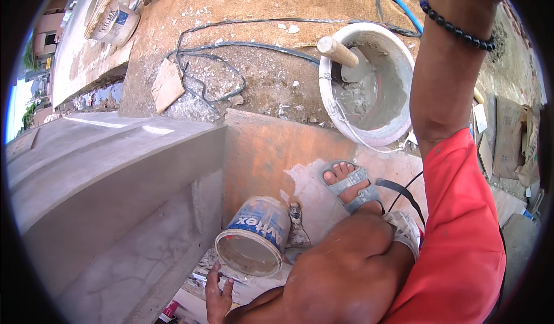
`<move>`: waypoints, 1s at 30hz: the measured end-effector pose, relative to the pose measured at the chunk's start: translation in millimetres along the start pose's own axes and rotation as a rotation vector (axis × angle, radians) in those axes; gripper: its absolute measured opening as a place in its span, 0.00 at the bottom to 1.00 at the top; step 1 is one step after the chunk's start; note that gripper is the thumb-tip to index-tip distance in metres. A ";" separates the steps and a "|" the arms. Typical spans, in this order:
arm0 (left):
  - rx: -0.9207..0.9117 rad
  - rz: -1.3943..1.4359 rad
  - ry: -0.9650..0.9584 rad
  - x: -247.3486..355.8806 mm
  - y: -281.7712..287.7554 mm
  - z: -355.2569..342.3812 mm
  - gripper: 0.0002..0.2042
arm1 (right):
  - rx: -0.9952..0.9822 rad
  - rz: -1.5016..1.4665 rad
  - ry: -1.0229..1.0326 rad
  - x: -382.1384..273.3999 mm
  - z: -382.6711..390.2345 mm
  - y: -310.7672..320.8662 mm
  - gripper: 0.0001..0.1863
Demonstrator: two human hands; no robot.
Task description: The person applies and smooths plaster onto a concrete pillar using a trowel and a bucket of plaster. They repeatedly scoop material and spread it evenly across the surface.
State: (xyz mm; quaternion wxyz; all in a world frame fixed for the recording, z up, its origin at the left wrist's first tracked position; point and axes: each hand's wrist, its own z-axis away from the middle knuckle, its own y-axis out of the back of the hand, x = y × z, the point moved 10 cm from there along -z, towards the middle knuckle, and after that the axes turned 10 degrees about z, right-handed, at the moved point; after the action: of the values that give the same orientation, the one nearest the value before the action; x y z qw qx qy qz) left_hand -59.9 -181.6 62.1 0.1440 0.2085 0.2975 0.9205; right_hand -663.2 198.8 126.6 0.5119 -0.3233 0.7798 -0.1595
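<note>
While one left hand (217,298) flanks one bucket (261,225) | other buckets (397,81) (119,28): 2

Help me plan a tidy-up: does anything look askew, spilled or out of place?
A dark cord lies in loose, tangled loops across the ground. A jagged pale patch on the orange board by the sandal looks like a possible spill.

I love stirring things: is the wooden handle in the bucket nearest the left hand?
No, the wooden handle sticks up from the big whitish bucket, farther from the left hand.
</note>
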 end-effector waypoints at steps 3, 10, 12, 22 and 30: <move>-0.003 0.011 -0.053 14.5 -0.4 -5.8 0.27 | -0.265 0.431 -0.195 4.6 -16.0 -52.7 0.21; 0.063 0.000 -0.075 -0.6 1.6 -2.3 0.29 | -1.097 1.122 -0.677 16.4 51.5 -46.2 0.21; 0.020 0.022 -0.097 -2.8 -3.9 -20.1 0.28 | -1.297 1.194 -0.884 27.0 98.8 -12.9 0.22; 0.030 -0.017 -0.028 12.1 -4.0 -5.6 0.27 | -1.005 1.204 -1.298 147.3 221.2 122.3 0.12; 0.050 -0.040 -0.102 15.6 -1.9 -2.3 0.28 | -1.035 1.222 -1.313 175.6 239.8 124.0 0.13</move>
State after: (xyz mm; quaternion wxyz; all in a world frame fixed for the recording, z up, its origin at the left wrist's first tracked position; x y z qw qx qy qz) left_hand -74.3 -175.2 63.9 0.1719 0.2528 0.3170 0.8978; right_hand -536.2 193.1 -169.3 0.6283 -0.0762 0.3514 0.6898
